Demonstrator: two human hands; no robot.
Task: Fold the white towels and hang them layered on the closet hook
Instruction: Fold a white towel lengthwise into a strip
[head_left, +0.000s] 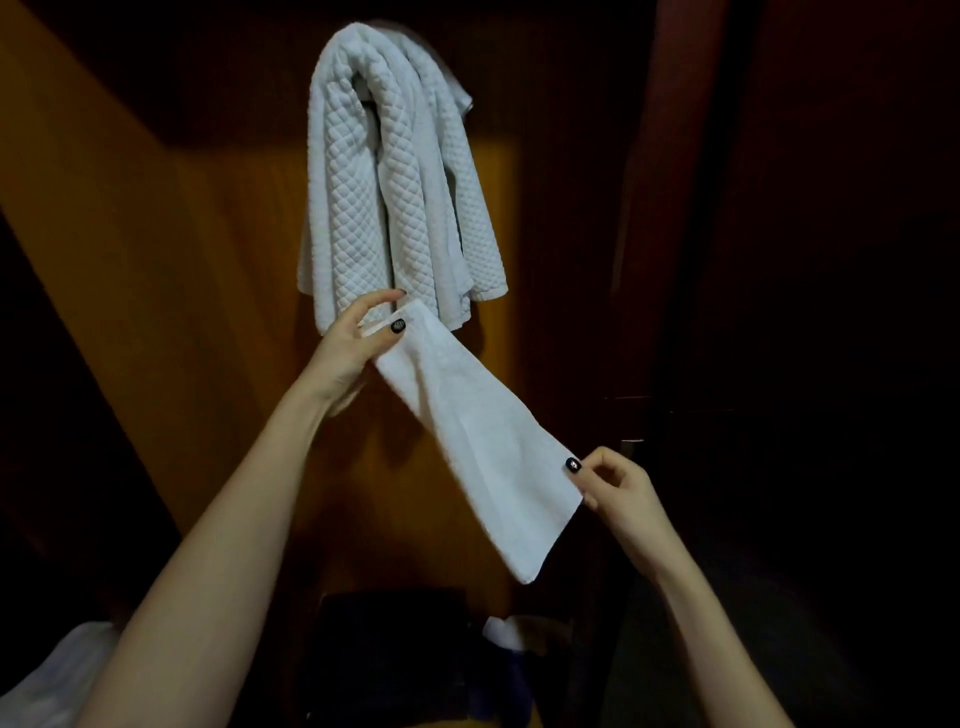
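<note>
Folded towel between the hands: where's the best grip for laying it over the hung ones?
Probably the two short ends, from the outer sides. The folded towel is a long strip slanting from the left hand, pinching its upper end, to the right hand, pinching its lower end. That leaves the middle free to drape over the quilted towels.

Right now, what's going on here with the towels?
A person is holding a folded white towel stretched at a slant between both hands. The left hand pinches its upper end, and the right hand pinches its lower right corner. A quilted white towel already hangs draped against the wooden closet panel; the hook itself is hidden under it. The folded towel is not yet hung, and its upper end is just in front of the quilted towel's bottom edge.
</note>
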